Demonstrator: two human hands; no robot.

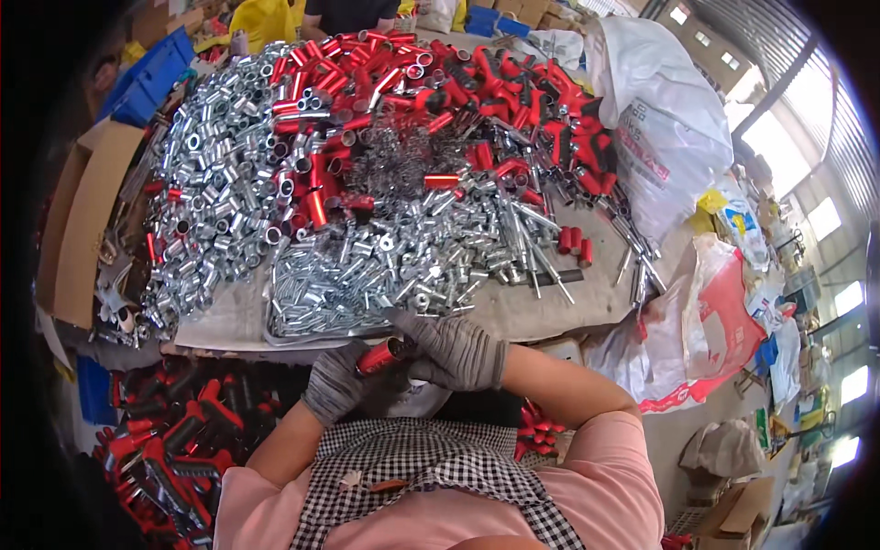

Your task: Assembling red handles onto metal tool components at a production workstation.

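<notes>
Both my hands wear grey knitted gloves and meet in front of my checked apron, at the table's near edge. My left hand [335, 385] is closed round a red metal tube [376, 357], its open end turned toward the other hand. Close against that end, my right hand [454, 353] has its fingers bent together around something small and dark that I cannot make out. Just beyond the hands lies a shallow tray [275, 316] of small silver pins. Silver metal fittings [403, 252] are heaped behind it.
Silver sleeves [211, 174] pile up at the left, dark wire springs [403, 160] in the middle, red-and-black handles [522, 87] at the far right. Finished-looking handles [183, 440] fill a space below left. A cardboard box [78, 229] and white sacks [665, 119] flank the table. Another person [348, 14] is opposite.
</notes>
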